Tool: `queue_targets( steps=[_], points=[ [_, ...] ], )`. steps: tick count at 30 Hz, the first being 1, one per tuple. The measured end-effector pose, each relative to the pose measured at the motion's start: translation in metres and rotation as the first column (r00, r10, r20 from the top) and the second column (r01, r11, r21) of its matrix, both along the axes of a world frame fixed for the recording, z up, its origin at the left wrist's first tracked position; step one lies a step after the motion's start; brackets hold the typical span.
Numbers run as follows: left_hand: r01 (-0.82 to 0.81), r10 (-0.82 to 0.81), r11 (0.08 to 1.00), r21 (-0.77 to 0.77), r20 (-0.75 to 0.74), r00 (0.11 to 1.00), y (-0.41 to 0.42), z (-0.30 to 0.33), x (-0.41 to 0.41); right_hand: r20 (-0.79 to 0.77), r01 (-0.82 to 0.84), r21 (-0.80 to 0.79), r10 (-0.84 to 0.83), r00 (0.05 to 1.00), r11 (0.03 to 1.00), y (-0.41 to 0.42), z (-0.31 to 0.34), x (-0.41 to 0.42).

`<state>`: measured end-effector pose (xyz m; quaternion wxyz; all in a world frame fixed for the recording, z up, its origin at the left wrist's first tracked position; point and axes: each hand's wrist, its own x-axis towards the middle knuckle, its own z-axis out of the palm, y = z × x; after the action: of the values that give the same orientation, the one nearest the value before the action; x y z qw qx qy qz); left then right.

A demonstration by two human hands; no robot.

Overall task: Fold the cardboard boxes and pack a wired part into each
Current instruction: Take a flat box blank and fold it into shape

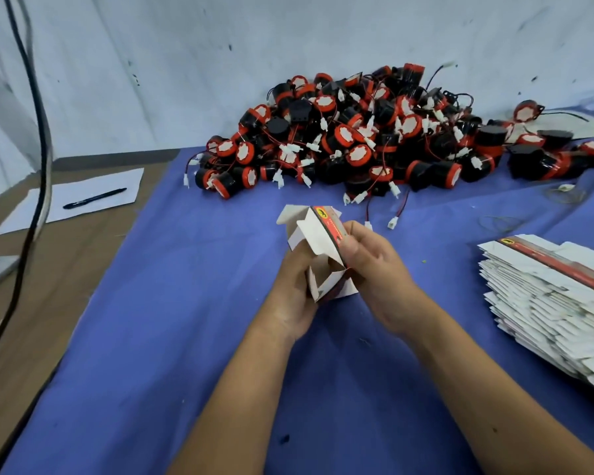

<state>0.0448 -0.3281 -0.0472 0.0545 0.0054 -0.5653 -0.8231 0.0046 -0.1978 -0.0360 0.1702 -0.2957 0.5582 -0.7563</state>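
While both my hands, left hand point(294, 296) and right hand point(374, 269), grip the half-folded box point(323, 248) upright over the counter point(186, 303), the wired parts pile point(374, 138) sits straight ahead, a bit nearer my right.

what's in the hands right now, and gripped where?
One partly folded cardboard box, held by both hands. The left hand grips its lower left side; the right hand pinches the printed red side panel. Its flaps are open.

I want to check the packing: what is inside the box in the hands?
The half-folded box shows only bare cardboard through its open end; no wired part. Both hands cover its lower walls.
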Motion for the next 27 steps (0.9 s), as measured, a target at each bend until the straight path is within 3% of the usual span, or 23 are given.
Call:
queue_targets(
  steps=[6,9,13,17,21,27],
  points=[
    [-0.142,0.142,0.975,0.172,0.016,0.99,-0.011,0.01,0.0,-0.066,-0.086,0.074,0.091,0.994,0.994,-0.003,0.003,0.008],
    [-0.173,0.181,0.971,0.167,-0.032,0.983,-0.01,0.014,0.001,-0.138,0.081,0.145,-0.061,0.989,0.986,-0.01,-0.001,0.012],
    [-0.035,0.056,0.982,0.185,-0.108,0.993,-0.014,0.016,0.003,-0.017,0.183,0.083,-0.182,0.983,0.98,-0.011,-0.005,0.01],
    [0.072,-0.056,0.961,0.266,-0.069,0.996,-0.021,0.019,0.005,-0.083,0.194,0.159,-0.183,0.98,0.968,-0.01,-0.007,0.012],
    [-0.059,0.065,0.988,0.14,-0.036,0.997,-0.013,0.017,0.003,-0.195,0.221,0.22,-0.179,0.964,0.95,-0.016,-0.009,0.017],
    [-0.37,0.37,0.929,0.006,-0.028,0.929,0.004,0.014,-0.002,-0.088,-0.006,0.099,0.015,0.996,0.995,-0.014,-0.009,0.02]
  ],
)
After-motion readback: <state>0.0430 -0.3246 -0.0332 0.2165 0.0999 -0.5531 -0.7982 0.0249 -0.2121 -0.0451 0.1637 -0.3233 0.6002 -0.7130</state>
